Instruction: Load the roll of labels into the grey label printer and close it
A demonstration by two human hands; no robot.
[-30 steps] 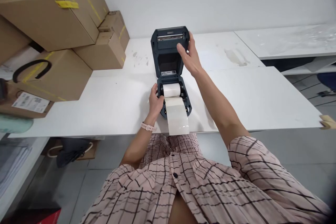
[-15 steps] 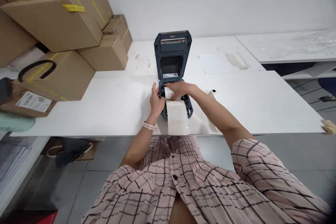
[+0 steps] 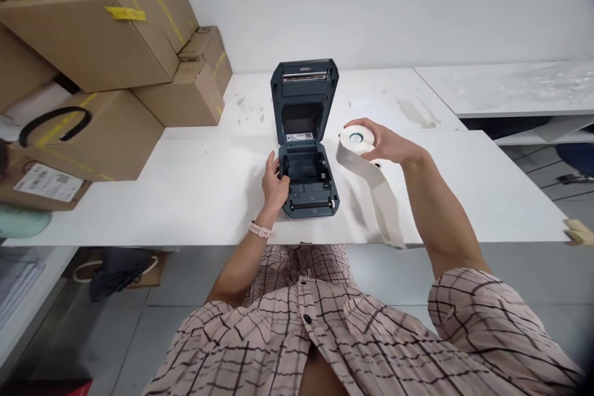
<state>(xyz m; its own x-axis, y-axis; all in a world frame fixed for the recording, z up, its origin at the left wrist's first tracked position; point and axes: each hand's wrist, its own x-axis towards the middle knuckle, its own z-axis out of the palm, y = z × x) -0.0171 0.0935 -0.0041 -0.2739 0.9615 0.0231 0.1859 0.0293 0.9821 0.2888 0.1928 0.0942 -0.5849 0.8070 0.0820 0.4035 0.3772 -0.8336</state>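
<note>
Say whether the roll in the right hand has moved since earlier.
Yes: the roll has moved right, out of the open printer.

Packing room: cardboard boxes (image 3: 93, 37), label printer (image 3: 305, 147)

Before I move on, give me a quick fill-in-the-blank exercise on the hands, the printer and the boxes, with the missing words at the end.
1. The left hand touches the dark printer, while the teal-cored white roll is held in the ____ hand.
2. The printer's lid is not closed but ____.
3. The pink wristband is worn on the ____ wrist.
4. The tape on the large cardboard box is ____ in colour.

Missing words: right; open; left; yellow.
</note>
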